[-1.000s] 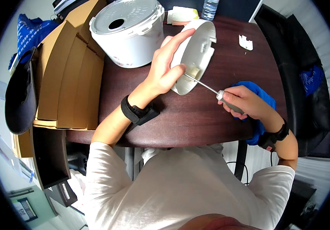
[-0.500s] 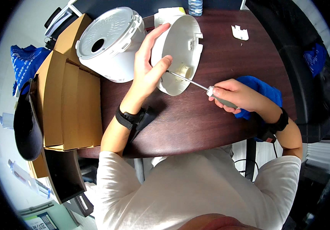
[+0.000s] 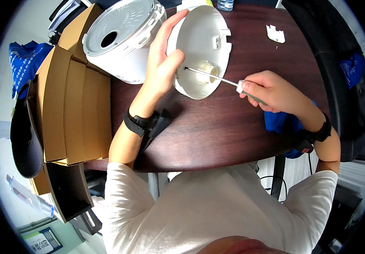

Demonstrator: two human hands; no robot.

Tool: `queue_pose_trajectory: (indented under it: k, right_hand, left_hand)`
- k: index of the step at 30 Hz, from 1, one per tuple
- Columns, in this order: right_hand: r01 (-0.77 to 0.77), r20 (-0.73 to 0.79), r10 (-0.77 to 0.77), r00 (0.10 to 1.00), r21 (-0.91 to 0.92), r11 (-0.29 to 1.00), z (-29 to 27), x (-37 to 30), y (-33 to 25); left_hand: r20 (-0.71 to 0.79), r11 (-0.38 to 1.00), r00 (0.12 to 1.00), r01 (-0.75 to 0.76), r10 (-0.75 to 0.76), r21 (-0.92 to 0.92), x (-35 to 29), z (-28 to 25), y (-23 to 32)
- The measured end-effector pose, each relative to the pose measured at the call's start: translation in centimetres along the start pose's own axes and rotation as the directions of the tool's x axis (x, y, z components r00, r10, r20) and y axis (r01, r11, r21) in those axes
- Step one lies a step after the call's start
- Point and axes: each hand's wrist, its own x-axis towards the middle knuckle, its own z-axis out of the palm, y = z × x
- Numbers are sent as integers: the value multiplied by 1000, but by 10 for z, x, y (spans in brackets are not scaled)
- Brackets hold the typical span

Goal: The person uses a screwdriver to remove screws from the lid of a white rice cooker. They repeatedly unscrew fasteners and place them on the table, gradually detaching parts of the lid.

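My left hand (image 3: pixel 163 63) holds a white bowl-shaped plastic cover (image 3: pixel 197 36) on its side, its hollow facing right. The fingers lie behind the cover and the thumb is at its near-left rim. My right hand (image 3: pixel 271 91) grips a screwdriver (image 3: pixel 220 78) by its grey and white handle. The metal shaft reaches into the hollow, and its tip meets a small dark spot near the left wall, just right of my left thumb. Whether that spot is a screw or a hole I cannot tell. A cream round collar (image 3: pixel 209 73) sits inside the cover, behind the shaft.
A white round appliance body (image 3: pixel 123 55) stands left of the cover. Beyond it to the left is a cardboard box (image 3: pixel 76 114). A small white plastic piece (image 3: pixel 275 34) lies at the far right, with a tiny screw-like bit beside it. Blue cloth (image 3: pixel 275 122) lies under my right forearm.
My left thumb has drawn back from the inside of the cover toward its rim. The screwdriver and right hand have shifted slightly up and right in view, along with the cover; the view itself has moved.
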Motion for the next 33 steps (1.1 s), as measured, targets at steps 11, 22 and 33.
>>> queue_pose_trajectory:
  k: [11,22,33]
  right_hand:
    - [66,-102,-713,694,-977,204,15,-6,-9]
    - [1,-47,-792,609,-998,60,9,-17,-15]
    - [385,-322,-530,784,-418,823,-5,-23,-3]
  left_hand:
    - [-62,991,996,72,-65,111,-1,4,5]
    - [-20,999,999,-32,32,18,-3,4,1]
    - [-35,994,997,-60,64,91,-2,5,1]
